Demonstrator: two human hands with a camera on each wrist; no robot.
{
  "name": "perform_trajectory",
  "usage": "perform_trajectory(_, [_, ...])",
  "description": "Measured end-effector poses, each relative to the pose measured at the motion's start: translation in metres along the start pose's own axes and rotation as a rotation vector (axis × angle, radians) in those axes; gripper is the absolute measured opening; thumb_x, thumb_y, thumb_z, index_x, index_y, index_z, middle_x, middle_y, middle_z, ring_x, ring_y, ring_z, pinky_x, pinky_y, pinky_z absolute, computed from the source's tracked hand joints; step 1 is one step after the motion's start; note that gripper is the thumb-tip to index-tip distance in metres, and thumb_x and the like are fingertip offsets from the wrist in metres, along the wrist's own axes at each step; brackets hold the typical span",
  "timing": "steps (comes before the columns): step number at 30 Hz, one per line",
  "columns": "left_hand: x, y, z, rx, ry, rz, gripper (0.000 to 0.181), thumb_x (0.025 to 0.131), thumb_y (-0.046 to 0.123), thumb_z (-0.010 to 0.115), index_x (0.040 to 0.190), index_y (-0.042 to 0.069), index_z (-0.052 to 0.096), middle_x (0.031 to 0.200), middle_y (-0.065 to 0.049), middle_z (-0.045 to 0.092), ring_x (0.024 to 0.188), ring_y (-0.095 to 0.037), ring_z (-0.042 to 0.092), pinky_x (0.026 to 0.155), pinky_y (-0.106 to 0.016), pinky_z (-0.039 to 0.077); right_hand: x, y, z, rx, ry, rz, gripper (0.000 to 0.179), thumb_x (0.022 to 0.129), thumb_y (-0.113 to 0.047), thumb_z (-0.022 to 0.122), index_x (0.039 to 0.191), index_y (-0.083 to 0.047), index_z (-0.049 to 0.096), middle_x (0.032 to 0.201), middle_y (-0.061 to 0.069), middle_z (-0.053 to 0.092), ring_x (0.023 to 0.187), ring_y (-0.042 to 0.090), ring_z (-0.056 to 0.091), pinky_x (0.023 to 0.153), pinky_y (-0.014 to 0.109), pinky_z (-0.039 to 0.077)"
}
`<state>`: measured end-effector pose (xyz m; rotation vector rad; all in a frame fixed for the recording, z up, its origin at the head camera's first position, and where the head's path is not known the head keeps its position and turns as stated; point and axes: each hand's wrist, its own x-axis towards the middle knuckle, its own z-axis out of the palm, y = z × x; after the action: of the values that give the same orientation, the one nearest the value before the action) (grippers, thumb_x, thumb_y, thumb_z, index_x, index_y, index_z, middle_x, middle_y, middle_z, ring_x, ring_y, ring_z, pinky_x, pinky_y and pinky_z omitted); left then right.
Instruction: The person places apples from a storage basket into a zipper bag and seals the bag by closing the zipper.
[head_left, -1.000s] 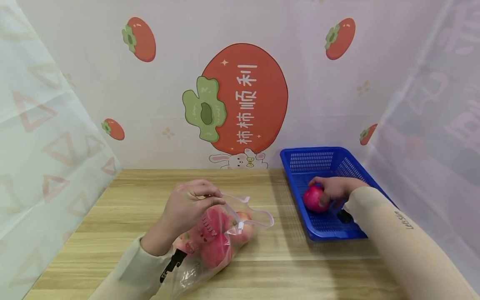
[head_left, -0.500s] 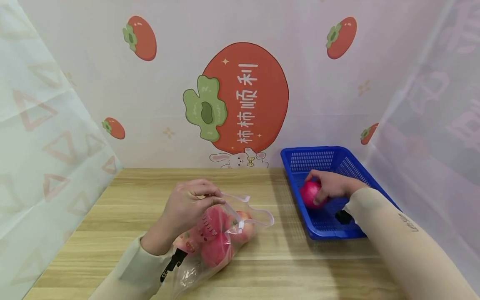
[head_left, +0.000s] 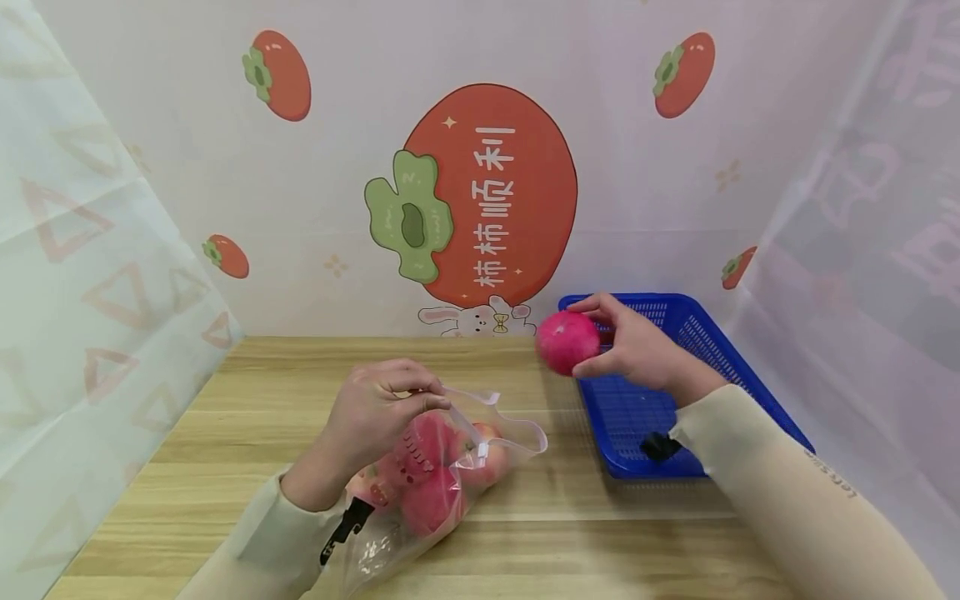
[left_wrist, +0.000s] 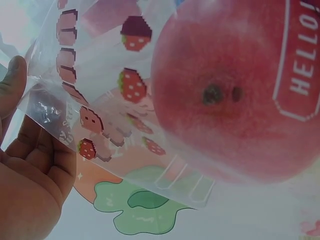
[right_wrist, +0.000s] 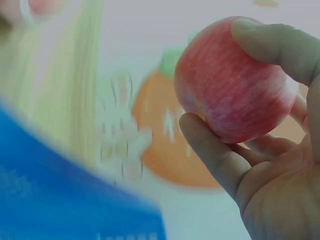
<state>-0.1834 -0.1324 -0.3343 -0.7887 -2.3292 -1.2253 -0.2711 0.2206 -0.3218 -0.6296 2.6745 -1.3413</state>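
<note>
A red apple (head_left: 567, 342) is held up in my right hand (head_left: 637, 346), over the left rim of a blue plastic basket (head_left: 630, 417). In the right wrist view, thumb and fingers curl round the apple (right_wrist: 235, 82). My left hand (head_left: 386, 408) pinches the upper edge of a clear zip bag (head_left: 517, 437) printed with strawberries. Several apples (head_left: 431, 500) lie inside the bag, whose mouth gapes toward the right. The left wrist view has one apple (left_wrist: 225, 100) close up behind the film, with my left hand (left_wrist: 35, 170) at the bag's edge.
The bag and basket stand on a wooden tabletop (head_left: 277, 375), with a strip of bare wood between them. A white backdrop (head_left: 637, 192) printed with persimmons rises behind, and pale side sheets (head_left: 82, 250) enclose the left and right.
My right hand has lifted the apple out of the basket, up and to the left. The basket has shifted slightly. My left hand and the bag have stayed put.
</note>
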Motion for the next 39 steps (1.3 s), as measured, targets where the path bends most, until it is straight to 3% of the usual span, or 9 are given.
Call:
perform_trajectory(4, [-0.001,0.000,0.000,-0.014,0.001,0.012,0.015,0.078,0.006,0.085,0.082,0.019,0.079,0.083,0.019,0.068,0.077,-0.005,0.066,0.058,-0.026,0.052,-0.007,-0.022,0.025,0.047,-0.042,-0.096,0.081,0.068,-0.022,0.094,0.135,-0.021,0.048,0.131,0.010,0.056,0.111,0.033,0.060,0.085,0.046,0.055])
perform_trajectory(10, [-0.002,0.000,-0.001,-0.022,-0.002,0.008,0.014,0.079,0.006,0.085,0.083,0.018,0.079,0.084,0.018,0.068,0.078,-0.005,0.066,0.059,-0.026,0.053,-0.021,-0.040,0.054,0.112,-0.123,-0.164,0.079,0.069,-0.018,0.094,0.135,-0.020,0.049,0.127,0.006,0.060,0.108,0.027,0.063,0.084,0.040,0.056])
perform_trajectory(17, [-0.001,0.001,-0.001,-0.029,-0.013,-0.007,0.013,0.079,0.006,0.085,0.083,0.017,0.079,0.085,0.017,0.068,0.078,-0.006,0.066,0.058,-0.027,0.053,-0.031,-0.047,0.081,0.026,-0.181,-0.233,0.080,0.073,-0.018,0.092,0.139,-0.025,0.049,0.128,-0.001,0.058,0.111,0.018,0.062,0.087,0.034,0.054])
perform_trajectory(25, [-0.001,0.003,-0.001,0.007,-0.017,0.003,0.013,0.079,0.008,0.085,0.083,0.019,0.079,0.086,0.019,0.067,0.080,-0.004,0.065,0.058,-0.026,0.052,-0.034,-0.048,0.100,-0.167,-0.124,-0.386,0.079,0.077,-0.018,0.088,0.146,-0.018,0.049,0.142,0.002,0.049,0.122,0.021,0.053,0.093,0.036,0.051])
perform_trajectory(30, [0.000,0.002,0.000,0.035,-0.023,0.011,0.009,0.080,0.010,0.084,0.083,0.017,0.079,0.086,0.019,0.067,0.080,-0.003,0.065,0.060,-0.026,0.053,-0.038,-0.051,0.109,-0.256,-0.084,-0.387,0.078,0.079,-0.023,0.087,0.148,-0.020,0.050,0.137,0.004,0.044,0.120,0.024,0.050,0.089,0.035,0.053])
perform_trajectory(39, [0.001,0.001,0.001,0.052,-0.017,0.016,0.011,0.078,0.012,0.085,0.083,0.020,0.079,0.086,0.020,0.067,0.080,-0.003,0.065,0.060,-0.026,0.050,-0.036,-0.051,0.119,-0.261,-0.065,-0.403,0.076,0.080,-0.026,0.085,0.148,-0.021,0.050,0.126,0.000,0.043,0.112,0.019,0.051,0.085,0.030,0.053])
